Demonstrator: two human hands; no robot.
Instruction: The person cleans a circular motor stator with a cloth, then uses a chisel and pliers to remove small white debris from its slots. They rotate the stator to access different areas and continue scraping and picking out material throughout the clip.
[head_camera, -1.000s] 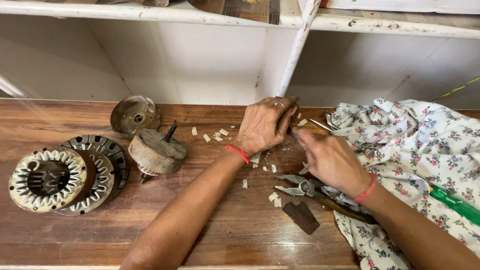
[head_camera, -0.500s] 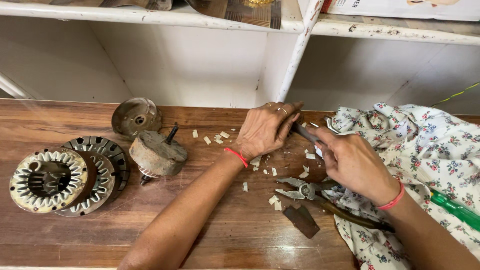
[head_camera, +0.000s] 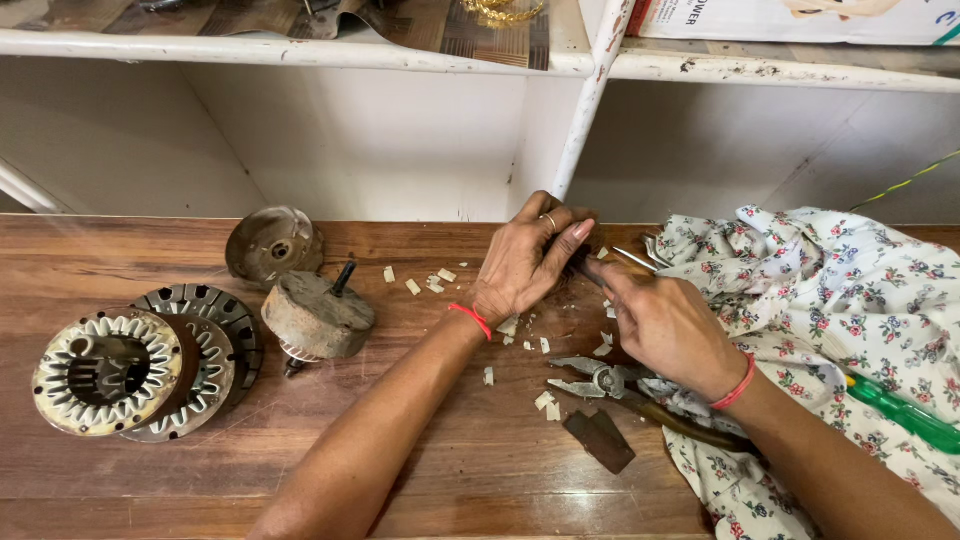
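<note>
My left hand (head_camera: 525, 262) is curled around a small dark part at the back of the wooden bench (head_camera: 420, 470), and most of that part is hidden under its fingers. My right hand (head_camera: 665, 322) meets it from the right, forefinger stretched onto the same dark part. What the right fingers grip is hidden. Both wrists wear a red band. Grey pliers (head_camera: 598, 380) lie on the bench just under my right hand, beside a flat dark scrap (head_camera: 600, 440).
Two ring-shaped motor stators (head_camera: 105, 372) overlap at the left. Beside them are a rusty round rotor with a shaft (head_camera: 315, 316) and a round metal cover (head_camera: 272, 245). Pale paper scraps (head_camera: 432, 284) litter the middle. A floral cloth (head_camera: 830, 300) with a green-handled screwdriver (head_camera: 905, 415) is at the right. White shelves are above.
My hands stay joined over the dark part. My right hand shifted slightly right and came back, and the fingers of both hands changed their grip a little.
</note>
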